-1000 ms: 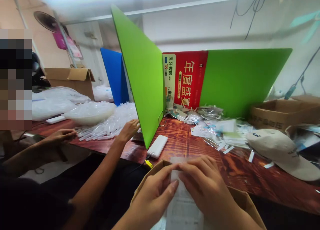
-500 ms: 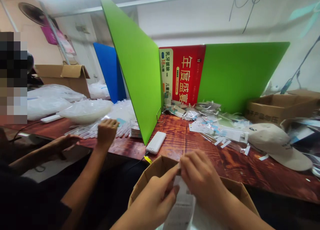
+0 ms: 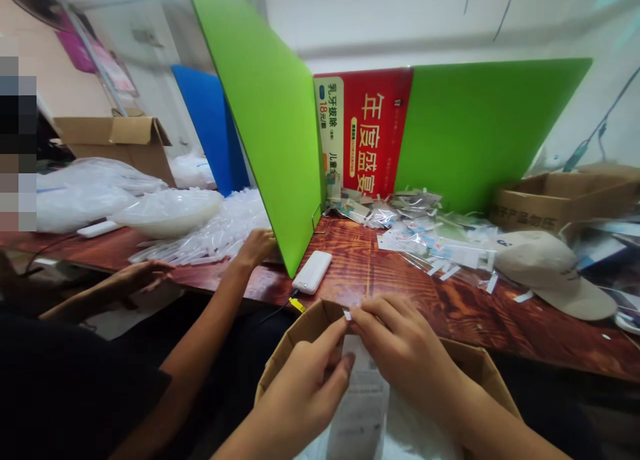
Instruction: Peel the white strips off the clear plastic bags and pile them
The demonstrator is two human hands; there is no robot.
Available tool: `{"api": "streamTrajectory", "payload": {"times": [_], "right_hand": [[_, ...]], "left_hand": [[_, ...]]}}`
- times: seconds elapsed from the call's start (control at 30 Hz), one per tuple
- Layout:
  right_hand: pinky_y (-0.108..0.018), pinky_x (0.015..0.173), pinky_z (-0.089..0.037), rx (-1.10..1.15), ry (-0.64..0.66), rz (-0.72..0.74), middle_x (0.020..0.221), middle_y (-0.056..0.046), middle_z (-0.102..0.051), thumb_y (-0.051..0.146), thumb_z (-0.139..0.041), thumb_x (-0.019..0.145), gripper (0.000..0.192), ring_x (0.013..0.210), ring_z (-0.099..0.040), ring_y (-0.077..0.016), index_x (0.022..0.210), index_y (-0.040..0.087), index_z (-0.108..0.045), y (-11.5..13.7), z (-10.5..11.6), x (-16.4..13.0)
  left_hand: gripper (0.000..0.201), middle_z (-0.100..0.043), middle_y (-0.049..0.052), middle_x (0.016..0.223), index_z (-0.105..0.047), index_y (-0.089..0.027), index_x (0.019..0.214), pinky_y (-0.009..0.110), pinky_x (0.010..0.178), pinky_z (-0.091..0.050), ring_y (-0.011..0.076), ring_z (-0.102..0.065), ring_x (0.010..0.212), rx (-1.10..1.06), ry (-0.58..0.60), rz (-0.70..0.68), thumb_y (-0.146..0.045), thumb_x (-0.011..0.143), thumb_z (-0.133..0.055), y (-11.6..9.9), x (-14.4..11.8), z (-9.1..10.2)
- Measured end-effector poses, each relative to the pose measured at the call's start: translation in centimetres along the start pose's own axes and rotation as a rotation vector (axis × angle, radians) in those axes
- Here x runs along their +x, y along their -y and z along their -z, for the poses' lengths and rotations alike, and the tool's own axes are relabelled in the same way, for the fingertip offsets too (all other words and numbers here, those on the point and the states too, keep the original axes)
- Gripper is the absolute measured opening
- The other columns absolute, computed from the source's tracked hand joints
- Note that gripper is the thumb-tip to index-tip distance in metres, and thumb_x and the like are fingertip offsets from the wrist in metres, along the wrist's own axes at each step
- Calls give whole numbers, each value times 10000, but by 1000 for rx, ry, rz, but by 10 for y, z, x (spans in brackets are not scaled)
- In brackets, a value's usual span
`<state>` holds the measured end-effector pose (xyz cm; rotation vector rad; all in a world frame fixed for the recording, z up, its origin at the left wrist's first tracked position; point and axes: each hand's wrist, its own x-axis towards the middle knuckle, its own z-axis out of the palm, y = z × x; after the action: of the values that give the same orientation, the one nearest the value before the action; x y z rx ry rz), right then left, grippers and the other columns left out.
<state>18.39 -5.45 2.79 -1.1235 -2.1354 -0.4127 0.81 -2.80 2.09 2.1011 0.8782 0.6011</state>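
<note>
My left hand (image 3: 305, 387) pinches the upper edge of a small clear plastic bag (image 3: 357, 413) with printed white paper showing in it. Closed at the same top edge is my right hand (image 3: 413, 363), its fingertips close to my left forefinger. Between the fingertips shows a small white tab (image 3: 348, 316); which fingers press on it is partly hidden. Both hands are over an open cardboard box (image 3: 290, 347), and more clear plastic lies in it below them.
Clear packets (image 3: 435, 243) and a beige cap (image 3: 550, 273) lie on the wooden table (image 3: 345, 247). A white power bank (image 3: 313, 272) sits by the green divider (image 3: 265, 113). At left, a co-worker's hand (image 3: 257, 247) reaches beside plastic sleeves (image 3: 215, 237). Another carton (image 3: 560, 200) stands right.
My hands keep their hold at the bag's top, and the white tab shows more clearly now. The co-worker's hand has moved right, towards the divider. The view has shifted slightly.
</note>
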Motion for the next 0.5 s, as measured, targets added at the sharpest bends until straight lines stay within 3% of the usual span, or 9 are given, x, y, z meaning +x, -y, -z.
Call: {"api": "streamTrajectory", "payload": {"times": [0.13,0.23,0.4,0.5], "right_hand": [[-372,651,-435,-85,3,49,802,-100,-615,72,-384,968,282,751,-511,-241,878,97,-649,-2,-3,0],[-369,670,-457,-64,-72,23,763,-94,-595,40,-411,929,265,742,-504,-234,800,122,-628,-1,-4,2],[-326,667,-468,28,-192,-90,731,-56,-570,35,-454,885,214,720,-521,-198,772,166,-580,-7,-3,5],[-312,662,-455,80,-268,-291,736,-35,-574,112,-484,869,172,713,-542,-184,737,188,-563,-26,5,2]], "left_hand": [[428,-511,-50,577,-510,-114,1329,231,473,-265,127,-452,491,29,39,-14,-263,939,-413,0,-1,-1],[439,-519,-51,589,-498,-151,1364,223,497,-290,124,-468,505,18,19,-41,-258,949,-406,0,1,-1],[444,-492,-51,583,-529,-175,1368,218,487,-295,117,-453,496,-15,-53,-34,-291,950,-436,0,1,1],[439,-549,-33,617,-566,-190,1333,207,500,-362,131,-513,535,-142,-88,13,-333,925,-493,5,-2,2]]}}
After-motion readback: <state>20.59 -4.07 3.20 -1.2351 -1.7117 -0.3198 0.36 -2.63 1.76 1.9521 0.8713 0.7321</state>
